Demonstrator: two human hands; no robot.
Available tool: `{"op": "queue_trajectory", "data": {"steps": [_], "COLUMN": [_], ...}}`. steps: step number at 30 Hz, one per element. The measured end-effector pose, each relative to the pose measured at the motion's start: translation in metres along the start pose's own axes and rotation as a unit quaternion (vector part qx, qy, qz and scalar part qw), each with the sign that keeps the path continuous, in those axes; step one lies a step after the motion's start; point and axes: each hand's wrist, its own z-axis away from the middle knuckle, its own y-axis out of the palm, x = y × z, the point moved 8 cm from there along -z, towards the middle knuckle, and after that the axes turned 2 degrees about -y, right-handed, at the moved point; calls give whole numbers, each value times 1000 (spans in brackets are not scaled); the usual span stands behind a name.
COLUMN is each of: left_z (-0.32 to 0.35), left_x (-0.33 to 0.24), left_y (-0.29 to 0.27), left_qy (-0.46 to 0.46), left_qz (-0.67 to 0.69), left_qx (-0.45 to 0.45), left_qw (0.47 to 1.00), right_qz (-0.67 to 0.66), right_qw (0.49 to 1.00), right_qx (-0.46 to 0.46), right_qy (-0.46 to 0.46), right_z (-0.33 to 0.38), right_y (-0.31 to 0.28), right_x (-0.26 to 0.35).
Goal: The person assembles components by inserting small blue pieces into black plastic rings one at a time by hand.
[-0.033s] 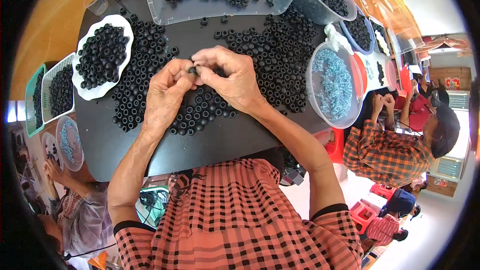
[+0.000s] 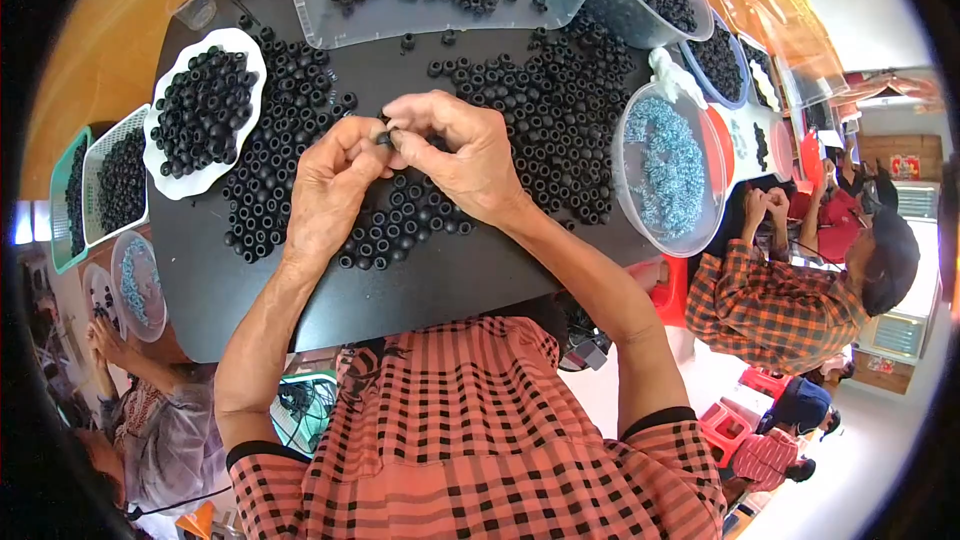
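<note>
My left hand (image 2: 335, 175) and my right hand (image 2: 455, 155) meet over the middle of the dark table. Their fingertips pinch a small black round piece (image 2: 384, 139) between them, mostly covered by the thumbs and fingers. Just below and around the hands, many loose black round hollow pieces (image 2: 400, 225) lie on the tabletop. A larger spread of the same pieces (image 2: 560, 125) lies to the right of my right hand, and another (image 2: 275, 155) to the left of my left hand.
A white scalloped plate (image 2: 252, 105) of black pieces sits left. At the back is a clear bin (image 2: 345, 35). A clear tub (image 2: 622, 170) with light-blue bits stands right, near a blue-rimmed bowl (image 2: 742, 90). Baskets (image 2: 92, 185) stand left. Other people sit at both sides.
</note>
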Motion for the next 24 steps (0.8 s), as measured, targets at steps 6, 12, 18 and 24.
{"op": "queue_trajectory", "data": {"steps": [6,12,18,24], "left_z": [-1,-2,-3,-1], "left_x": [0,11,13,7], "left_y": [2,7,5,5], "left_qy": [-4,-82,-87,-83], "left_qz": [14,166,190,164], "left_qx": [21,73,75,40], "left_qw": [1000,980,975,982], "right_qz": [-33,35,13,89], "right_qw": [998,993,999,991], "right_qx": [-20,28,16,24], "right_qy": [-40,-108,-34,-101], "right_z": [-3,-4,-2,-2], "right_y": [-2,-3,0,-2], "right_x": [1,12,4,12]}}
